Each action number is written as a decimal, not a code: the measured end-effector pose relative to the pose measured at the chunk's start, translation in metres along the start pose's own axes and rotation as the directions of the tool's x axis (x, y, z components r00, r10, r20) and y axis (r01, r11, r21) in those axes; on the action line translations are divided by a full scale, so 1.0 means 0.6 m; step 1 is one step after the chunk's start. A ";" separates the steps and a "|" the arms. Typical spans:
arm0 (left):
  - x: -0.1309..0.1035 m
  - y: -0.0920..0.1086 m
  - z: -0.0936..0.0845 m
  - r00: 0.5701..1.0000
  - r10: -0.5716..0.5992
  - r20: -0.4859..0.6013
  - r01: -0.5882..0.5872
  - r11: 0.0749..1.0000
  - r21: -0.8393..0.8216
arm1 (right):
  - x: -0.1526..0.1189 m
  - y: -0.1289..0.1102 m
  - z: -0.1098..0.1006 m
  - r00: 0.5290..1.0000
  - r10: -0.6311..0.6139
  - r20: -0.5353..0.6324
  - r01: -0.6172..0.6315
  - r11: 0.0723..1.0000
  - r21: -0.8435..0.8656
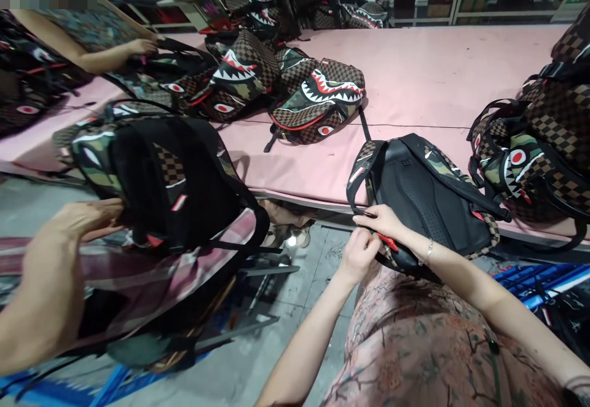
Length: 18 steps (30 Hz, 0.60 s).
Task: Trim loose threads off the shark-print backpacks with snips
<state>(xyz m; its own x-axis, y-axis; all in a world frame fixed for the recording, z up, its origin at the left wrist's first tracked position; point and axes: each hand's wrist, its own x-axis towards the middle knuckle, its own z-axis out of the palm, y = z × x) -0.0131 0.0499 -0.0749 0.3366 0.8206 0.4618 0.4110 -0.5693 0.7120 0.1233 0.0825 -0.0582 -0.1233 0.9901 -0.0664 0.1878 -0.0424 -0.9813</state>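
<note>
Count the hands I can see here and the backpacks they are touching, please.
Camera wearer's hands: 2, the left hand and right hand, both gripping the black-backed backpack
Other people's hands: 2, the near co-worker's hand on the camouflage backpack and the far hand on the far backpack
Backpacks touched: 3
Total: 7

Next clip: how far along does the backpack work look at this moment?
Done: finished-looking shark-mouth backpacks lie on the pink table. In hand: the left hand and right hand pinch at the red-trimmed lower edge of a black-backed backpack lying face down at the table's edge. Left: what they grip is too small to tell; more backpacks wait at right.
</note>
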 end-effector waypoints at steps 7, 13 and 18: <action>-0.002 -0.040 0.014 0.965 0.156 -0.211 -0.136 0.985 0.106 | -0.002 -0.022 0.016 0.998 0.063 -0.007 -0.050 0.847 0.530; -0.003 -0.020 0.059 0.857 0.028 -0.515 0.047 0.990 0.131 | -0.012 -0.010 0.003 0.993 0.118 -0.018 -0.064 0.657 0.751; -0.005 -0.017 0.056 0.852 -0.514 0.101 0.518 0.855 -0.020 | -0.012 -0.006 -0.015 0.991 0.128 -0.043 -0.050 0.638 0.768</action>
<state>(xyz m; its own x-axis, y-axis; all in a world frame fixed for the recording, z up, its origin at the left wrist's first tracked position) 0.0104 0.0512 -0.1015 0.1609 0.9866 -0.0255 0.5090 -0.0608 0.8586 0.1324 0.0768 -0.0527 -0.0566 0.9813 -0.1838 -0.6227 -0.1786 -0.7618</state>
